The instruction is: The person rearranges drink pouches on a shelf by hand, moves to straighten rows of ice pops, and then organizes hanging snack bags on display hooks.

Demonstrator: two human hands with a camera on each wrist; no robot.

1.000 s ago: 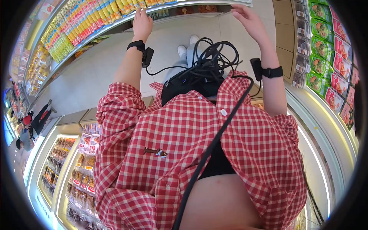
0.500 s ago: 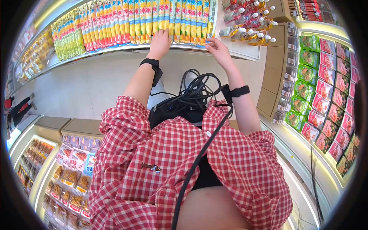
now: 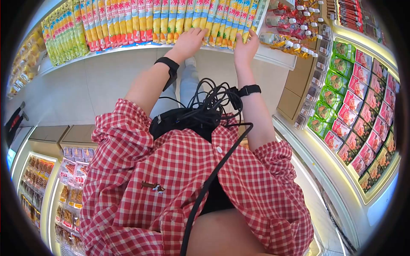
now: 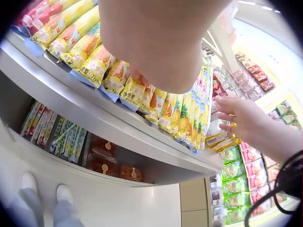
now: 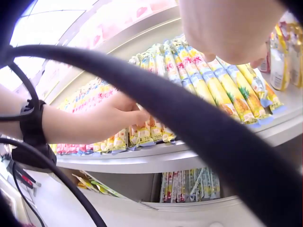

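A long row of upright ice pop packs [image 3: 177,19] fills the shelf, yellow ones with pineapple pictures at the middle and right. My left hand [image 3: 190,42] reaches to the lower ends of the yellow packs, its fingers resting against them. In the right wrist view the left hand [image 5: 120,116] has its thumb and fingertips at the bottoms of the packs. My right hand [image 3: 247,49] is at the row's right end, thumb apart from the fingers. The left wrist view shows the right hand [image 4: 244,118] with loosely extended fingers, holding nothing, beside the last yellow packs.
Capped drink pouches [image 3: 294,25] stand right of the row. A white shelf edge [image 3: 273,57] runs in front of the packs. Below it, a lower compartment [image 4: 66,137] holds more packs. Green and pink packages [image 3: 341,81] line the right case. Black cables [image 3: 213,104] hang at my waist.
Both hands have come to the shelf front. The left has shifted right along the yellow packs, and the right has moved in beside the row's end. The view has moved closer to the shelf.
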